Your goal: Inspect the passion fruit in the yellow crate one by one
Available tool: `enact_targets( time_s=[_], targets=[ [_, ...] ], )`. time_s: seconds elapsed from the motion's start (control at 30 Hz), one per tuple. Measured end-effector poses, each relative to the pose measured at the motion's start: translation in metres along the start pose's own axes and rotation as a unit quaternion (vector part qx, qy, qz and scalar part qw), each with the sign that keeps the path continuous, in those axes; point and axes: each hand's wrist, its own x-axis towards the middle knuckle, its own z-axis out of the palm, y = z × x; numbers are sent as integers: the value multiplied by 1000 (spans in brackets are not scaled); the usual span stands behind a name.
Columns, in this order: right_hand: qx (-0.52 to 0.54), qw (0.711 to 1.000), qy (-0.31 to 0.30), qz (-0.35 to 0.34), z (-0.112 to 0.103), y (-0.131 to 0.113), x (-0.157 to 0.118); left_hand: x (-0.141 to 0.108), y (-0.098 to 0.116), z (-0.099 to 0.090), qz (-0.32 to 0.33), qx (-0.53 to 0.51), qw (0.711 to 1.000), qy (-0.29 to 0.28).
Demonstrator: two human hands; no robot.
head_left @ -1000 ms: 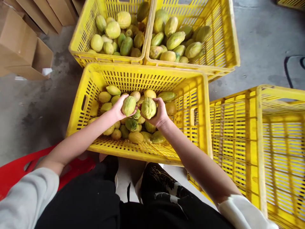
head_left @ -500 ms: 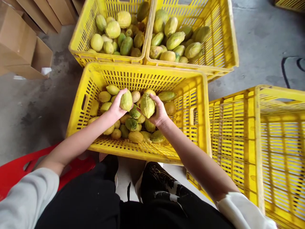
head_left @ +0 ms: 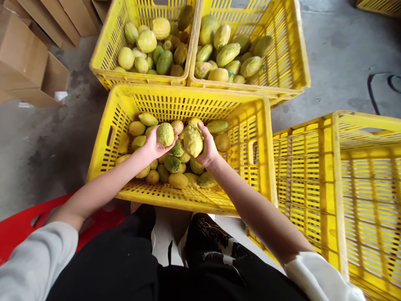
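Observation:
My left hand [head_left: 153, 144] cups a bumpy yellow-green citron [head_left: 165, 134] from below, fingers curled under it. In my right hand [head_left: 208, 147] is a second, knobbly, paler citron [head_left: 193, 141], gripped from its right side with the thumb over the top. Both hands are over a yellow slatted crate [head_left: 194, 204], the two fruits a small gap apart. Below them in the crate lie several more yellow and green fruits [head_left: 178, 180], some hidden by my hands and forearms.
Two yellow crates [head_left: 140, 77] [head_left: 244, 87] with more such fruits adjoin the far side. To the right stands another yellow crate [head_left: 336, 188]. A red plastic seat [head_left: 100, 221] is at my left, and cardboard boxes [head_left: 25, 54] are at the upper left.
The citron in my left hand has turned and sits lower in the palm, with the hand more open beneath it. The right citron has turned slightly, its tip now facing me.

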Motion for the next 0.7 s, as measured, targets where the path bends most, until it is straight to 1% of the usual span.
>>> enact_targets(
  time_s=[0.1,0.23,0.33,0.5,0.6,0.7],
  targets=[
    [-23,1000,-6,9,3,0,-4,-1,-1,2,2,-5,1000,0],
    [-7,999,2,43,1,0,-4,-2,-1,2,-4,-7,1000,10],
    [10,998,15,56,-3,2,0,-3,-1,3,-2,4,1000,11],
    [6,998,31,48,-5,5,0,-4,-5,4,29,43,999,-10],
    [-9,999,15,38,-2,7,-3,-5,-10,4,42,54,998,-13],
    [-25,999,-3,19,1,8,-6,-6,-12,4,55,73,996,1]
  ],
)
